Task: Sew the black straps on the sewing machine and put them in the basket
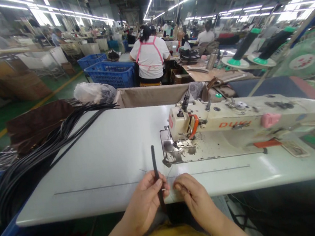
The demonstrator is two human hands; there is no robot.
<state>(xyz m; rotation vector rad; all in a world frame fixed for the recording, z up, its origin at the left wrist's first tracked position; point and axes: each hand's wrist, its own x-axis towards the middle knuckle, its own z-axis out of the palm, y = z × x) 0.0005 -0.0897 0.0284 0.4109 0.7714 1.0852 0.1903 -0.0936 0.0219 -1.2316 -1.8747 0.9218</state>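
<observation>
Near the front edge of the white sewing table (112, 152), my left hand (144, 199) pinches a narrow black strap (154, 158). The strap points away from me past the fingertips, and its lower end hangs towards my lap. To its right my right hand (197, 198) is closed, thumb against bent fingers, apart from the strap; whatever it may hold is too small to make out. Thin loose thread (169, 171) shows between the hands. Beyond my right hand stands a cream sewing machine (220, 120) with its needle end facing left.
A bundle of long black straps (42, 162) drapes over the table's left side. A ruler scale (102, 187) runs along the front. Behind the table are a fabric-lined bin (151, 95), blue crates (112, 73) and a seated person (150, 56). Thread cones (244, 47) and a fan (311, 55) stand right.
</observation>
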